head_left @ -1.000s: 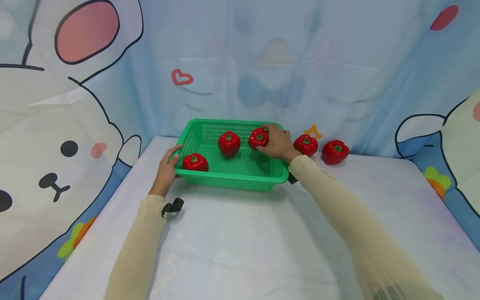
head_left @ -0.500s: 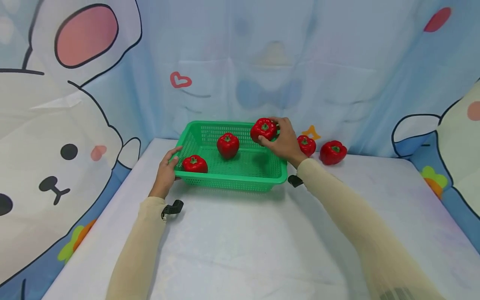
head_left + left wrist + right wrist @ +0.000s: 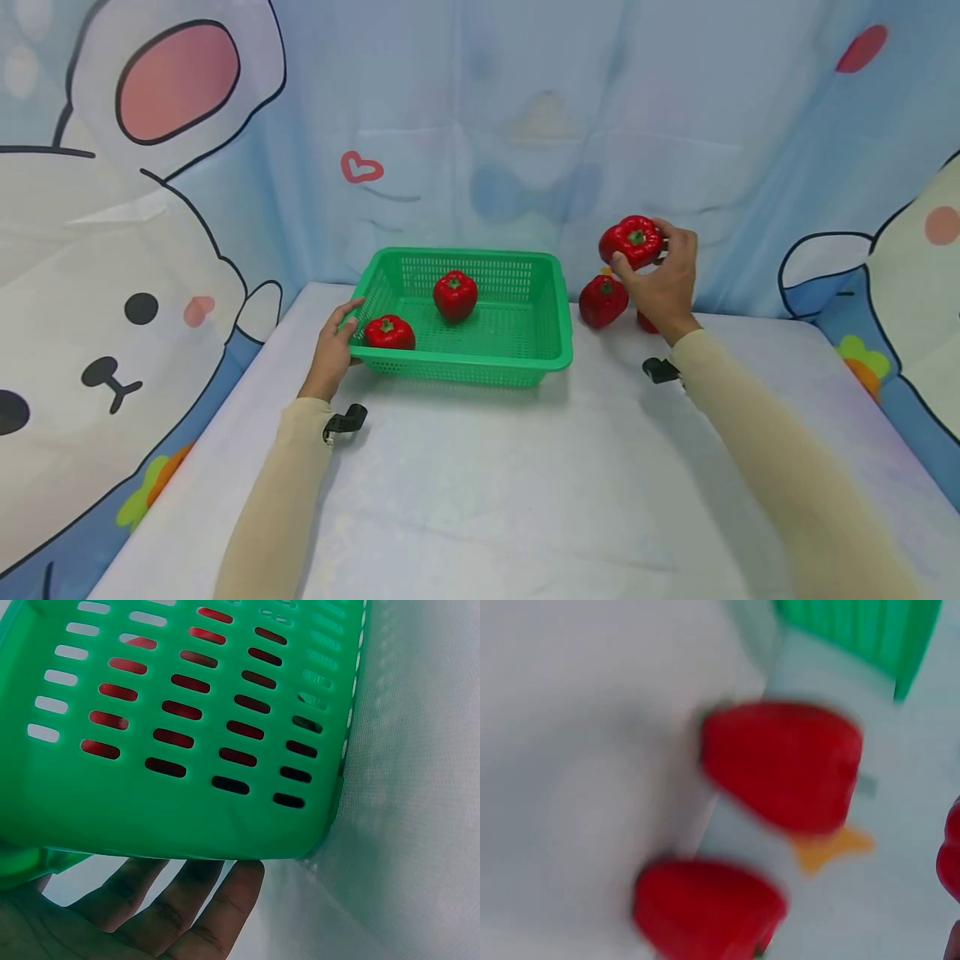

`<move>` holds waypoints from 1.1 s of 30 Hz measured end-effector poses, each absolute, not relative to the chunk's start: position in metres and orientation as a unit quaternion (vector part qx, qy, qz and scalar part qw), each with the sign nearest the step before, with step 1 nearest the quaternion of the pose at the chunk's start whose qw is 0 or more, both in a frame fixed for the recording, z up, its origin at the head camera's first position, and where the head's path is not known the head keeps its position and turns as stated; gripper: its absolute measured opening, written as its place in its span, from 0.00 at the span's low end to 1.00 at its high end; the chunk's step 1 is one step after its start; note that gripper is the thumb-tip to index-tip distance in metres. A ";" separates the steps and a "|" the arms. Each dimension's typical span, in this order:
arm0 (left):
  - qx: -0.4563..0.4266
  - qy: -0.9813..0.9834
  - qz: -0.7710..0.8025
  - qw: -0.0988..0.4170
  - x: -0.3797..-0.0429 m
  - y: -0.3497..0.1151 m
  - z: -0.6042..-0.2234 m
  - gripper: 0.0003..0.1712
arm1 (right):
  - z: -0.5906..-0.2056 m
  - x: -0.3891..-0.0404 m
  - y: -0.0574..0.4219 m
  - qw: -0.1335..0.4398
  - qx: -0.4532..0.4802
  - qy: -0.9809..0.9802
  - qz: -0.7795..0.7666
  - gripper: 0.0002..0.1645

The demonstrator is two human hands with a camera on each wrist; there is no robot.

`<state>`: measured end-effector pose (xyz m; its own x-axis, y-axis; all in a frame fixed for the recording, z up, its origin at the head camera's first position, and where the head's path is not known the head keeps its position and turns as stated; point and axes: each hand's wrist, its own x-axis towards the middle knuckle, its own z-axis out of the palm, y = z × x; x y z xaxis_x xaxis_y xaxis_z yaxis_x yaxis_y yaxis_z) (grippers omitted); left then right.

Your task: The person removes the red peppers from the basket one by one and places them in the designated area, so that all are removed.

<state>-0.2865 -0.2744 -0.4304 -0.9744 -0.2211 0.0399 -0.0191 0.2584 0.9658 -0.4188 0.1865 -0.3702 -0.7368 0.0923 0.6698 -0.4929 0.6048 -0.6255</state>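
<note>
My right hand (image 3: 669,283) holds a red bell pepper (image 3: 630,242) in the air, right of the green basket (image 3: 480,358); a sliver of this bell pepper (image 3: 950,855) shows at the right wrist view's edge. Below it, another bell pepper (image 3: 602,302) rests on the table, and a further one (image 3: 647,323) is mostly hidden behind the hand. Inside the basket lie two bell peppers, one near the back middle (image 3: 455,296) and one at the front left (image 3: 390,332). My left hand (image 3: 327,358) grips the basket's left rim, its fingers (image 3: 225,907) against the outside.
The white-covered table (image 3: 450,492) extends in front of the basket. Behind it hangs a blue cartoon-printed cloth (image 3: 420,92), close to the basket's back edge. In the right wrist view, two table bell peppers (image 3: 784,765) appear blurred.
My right hand has lifted the bell pepper out of the basket and carried it right, above the bell peppers on the table. My left hand stays at the basket's rim.
</note>
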 end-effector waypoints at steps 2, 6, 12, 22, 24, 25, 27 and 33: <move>0.075 -0.789 -0.604 0.083 -0.286 -0.275 -0.431 0.25 | -0.370 -0.420 0.205 0.345 0.082 -0.838 0.415 0.45; 0.071 -0.792 -0.601 0.085 -0.286 -0.277 -0.431 0.25 | -0.374 -0.421 0.243 0.323 -0.011 -0.861 0.394 0.46; 0.070 -0.794 -0.597 0.088 -0.285 -0.277 -0.429 0.25 | -0.390 -0.420 0.291 0.226 -0.131 -0.873 0.411 0.49; 0.078 -0.791 -0.601 0.085 -0.285 -0.276 -0.427 0.25 | -0.419 -0.420 0.312 0.093 -0.162 -0.916 0.355 0.52; 0.078 -0.788 -0.605 0.084 -0.286 -0.275 -0.428 0.25 | -0.423 -0.421 0.313 0.086 -0.163 -0.918 0.352 0.52; 0.077 -0.787 -0.607 0.083 -0.286 -0.275 -0.429 0.25 | -0.425 -0.422 0.313 0.083 -0.164 -0.919 0.350 0.52; 0.078 -0.786 -0.608 0.082 -0.287 -0.275 -0.429 0.25 | -0.428 -0.422 0.315 0.078 -0.168 -0.919 0.349 0.52; 0.078 -0.787 -0.606 0.084 -0.286 -0.274 -0.430 0.25 | -0.432 -0.423 0.316 0.071 -0.169 -0.920 0.346 0.53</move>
